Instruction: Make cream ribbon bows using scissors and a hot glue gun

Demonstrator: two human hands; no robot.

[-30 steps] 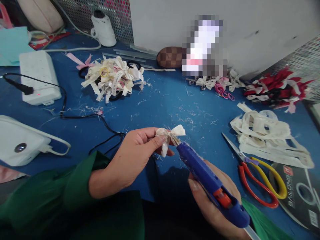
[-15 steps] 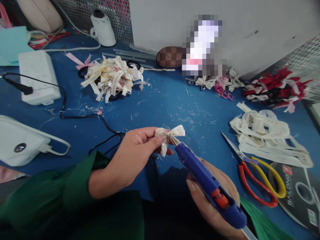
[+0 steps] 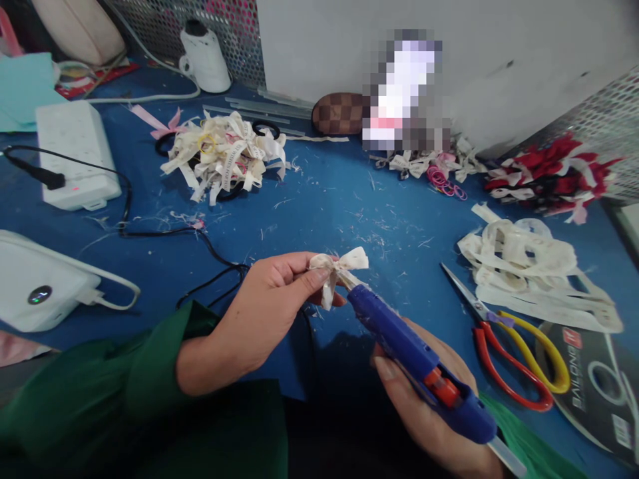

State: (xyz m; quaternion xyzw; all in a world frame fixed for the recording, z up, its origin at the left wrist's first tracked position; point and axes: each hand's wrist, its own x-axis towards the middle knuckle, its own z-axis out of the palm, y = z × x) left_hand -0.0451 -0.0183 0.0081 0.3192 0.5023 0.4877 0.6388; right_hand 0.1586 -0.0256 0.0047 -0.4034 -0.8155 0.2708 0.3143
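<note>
Between the thumb and fingers of my left hand (image 3: 272, 309) is a small cream ribbon bow (image 3: 353, 259), one loop sticking out to the right and a tail hanging down. My right hand (image 3: 419, 406) is wrapped round a blue hot glue gun (image 3: 394, 332) with an orange part in its body. A clear glue stick (image 3: 506, 458) pokes out of its back end. The gun's nozzle points up and left at the middle of the bow; whether it touches the ribbon I cannot tell. Fingers under the bow are partly hidden.
Scissors (image 3: 509, 359) with red and yellow handles lie at right, below loose cream ribbon (image 3: 524, 259). A pile of ribbon bows (image 3: 229, 156) sits at back left. A black cord (image 3: 164, 233) runs from the power strip (image 3: 80, 156). A white power bank (image 3: 42, 286) stands at left.
The glue gun has turned slightly in my right hand, its back end shifting right and its nozzle staying at the bow's middle. My left hand and the bow hold nearly still.
</note>
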